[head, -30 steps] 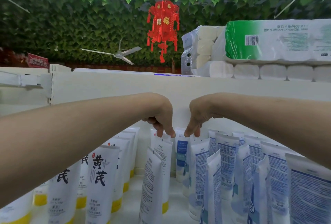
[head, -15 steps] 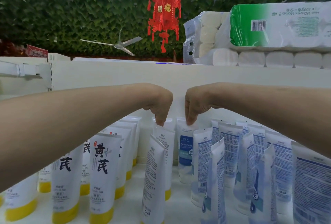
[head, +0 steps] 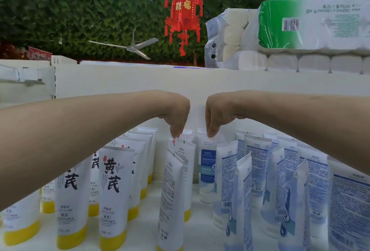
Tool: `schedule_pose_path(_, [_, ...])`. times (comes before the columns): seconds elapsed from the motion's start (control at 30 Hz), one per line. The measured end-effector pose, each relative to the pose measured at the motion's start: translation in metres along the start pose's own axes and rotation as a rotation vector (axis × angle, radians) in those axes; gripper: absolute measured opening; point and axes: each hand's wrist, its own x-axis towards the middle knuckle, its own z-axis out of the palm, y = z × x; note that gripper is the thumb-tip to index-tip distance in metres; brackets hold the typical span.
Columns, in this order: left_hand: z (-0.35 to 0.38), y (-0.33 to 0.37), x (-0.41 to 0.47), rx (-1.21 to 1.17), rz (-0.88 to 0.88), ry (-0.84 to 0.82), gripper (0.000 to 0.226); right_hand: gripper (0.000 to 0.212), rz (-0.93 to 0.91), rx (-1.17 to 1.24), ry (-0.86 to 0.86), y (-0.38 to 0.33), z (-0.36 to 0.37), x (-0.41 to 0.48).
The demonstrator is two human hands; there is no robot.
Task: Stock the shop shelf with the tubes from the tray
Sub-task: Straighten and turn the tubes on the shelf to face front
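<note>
My left hand pinches the top crimp of a yellow-capped tube, and my right hand pinches a blue-label tube. The 2 tubes stand upright side by side, directly beneath my fingertips, at the back of the shelf.

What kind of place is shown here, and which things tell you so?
Probably a small shop: rows of identical tubes stand on a white shelf, and wrapped toilet paper packs are stacked on top.

A red paper lantern is hanging against a wall of green artificial leaves, a ceiling fan beside it; toilet-roll packs are lying on top of the white shelf unit, at its right end.
</note>
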Motion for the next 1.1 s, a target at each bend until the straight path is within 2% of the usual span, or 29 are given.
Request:
schedule_pose_path(0.27, [0.002,-0.006,0.001,-0.089,-0.002,0.026,0.023,0.048,-0.016,-0.040,-0.040,0.000,-0.003,-0.002])
schedule_pose_path(0.73, [0.000,-0.007,0.006,-0.150,-0.054,-0.048,0.025,0.046,-0.027,-0.079,-0.095,0.002,-0.006,-0.001])
schedule_pose_path(0.87, [-0.003,-0.005,0.000,-0.160,-0.081,-0.076,0.035,0.048,-0.030,-0.041,-0.077,0.000,-0.012,-0.009])
schedule_pose_path(1.1, [-0.024,-0.001,-0.025,-0.120,-0.165,-0.100,0.043,0.032,-0.006,-0.052,-0.080,-0.003,-0.032,-0.039])
